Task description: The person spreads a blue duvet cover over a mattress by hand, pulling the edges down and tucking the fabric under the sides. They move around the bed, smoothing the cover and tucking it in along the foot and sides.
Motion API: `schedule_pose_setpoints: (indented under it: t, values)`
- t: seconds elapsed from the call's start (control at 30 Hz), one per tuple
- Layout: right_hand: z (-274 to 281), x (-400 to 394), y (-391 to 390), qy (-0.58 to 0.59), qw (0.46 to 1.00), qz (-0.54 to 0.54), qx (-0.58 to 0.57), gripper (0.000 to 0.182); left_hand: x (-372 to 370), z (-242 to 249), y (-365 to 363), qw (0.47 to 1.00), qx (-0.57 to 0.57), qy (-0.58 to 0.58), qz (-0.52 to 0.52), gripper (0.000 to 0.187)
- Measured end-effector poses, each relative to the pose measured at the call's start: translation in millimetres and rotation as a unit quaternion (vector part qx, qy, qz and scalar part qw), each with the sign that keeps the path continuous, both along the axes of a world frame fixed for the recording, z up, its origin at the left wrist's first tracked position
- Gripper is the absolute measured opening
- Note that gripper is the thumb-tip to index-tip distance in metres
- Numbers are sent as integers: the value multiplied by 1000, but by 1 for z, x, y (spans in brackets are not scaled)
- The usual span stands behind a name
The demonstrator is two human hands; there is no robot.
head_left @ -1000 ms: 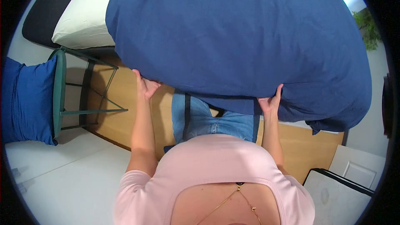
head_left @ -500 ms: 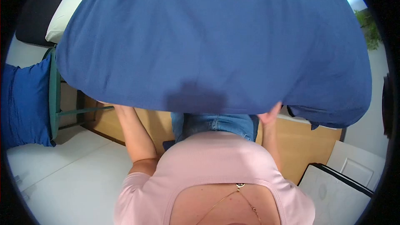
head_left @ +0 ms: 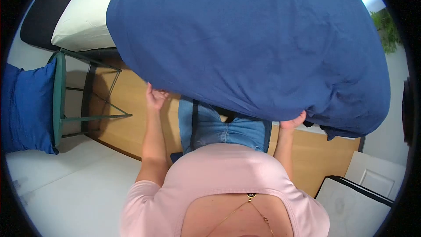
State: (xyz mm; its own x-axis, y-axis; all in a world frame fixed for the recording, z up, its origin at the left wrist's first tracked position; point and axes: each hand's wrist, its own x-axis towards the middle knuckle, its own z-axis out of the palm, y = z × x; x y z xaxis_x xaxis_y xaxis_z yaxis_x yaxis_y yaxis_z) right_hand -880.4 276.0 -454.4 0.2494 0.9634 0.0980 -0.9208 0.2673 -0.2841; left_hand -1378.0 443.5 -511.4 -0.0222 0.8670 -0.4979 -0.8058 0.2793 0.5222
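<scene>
A large blue duvet or bedcover (head_left: 245, 44) fills the upper middle of the view, its near edge hanging in front of my jeans. At its lower left edge is my left hand (head_left: 156, 98), palm up. The thumb and curled fingers are apart, and the fingertips touch or lie close to the cloth. My right hand (head_left: 293, 121) grips the near edge farther right, fingertips over the fabric and the rest partly hidden. To its right the cloth bunches up in folds.
On the left stands a green metal chair (head_left: 59, 101) with a blue pillow (head_left: 30, 105) on it. A white mattress (head_left: 85, 17) shows behind, beside a black headboard-like panel (head_left: 41, 13). Green foliage (head_left: 387, 30) is at the right, and a white black-edged panel (head_left: 351, 206) stands lower right.
My left hand has moved right and slightly up. The duvet's left side has shifted right, uncovering more mattress, chair legs and floor. My right hand has moved slightly right.
</scene>
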Motion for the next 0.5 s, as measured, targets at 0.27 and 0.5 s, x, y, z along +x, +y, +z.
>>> schedule_pose_setpoints:
  t: [0.27, 0.5]
  values:
    - [-29, 52, -9, 32, 994, -93, -51, 61, 29, 59, -9, 925, 300, -233, 2, 72]
    - [24, 39, 36, -38, 999, -14, 24, 51, -14, 60, 65, 986, 149, 18, 74, 58]
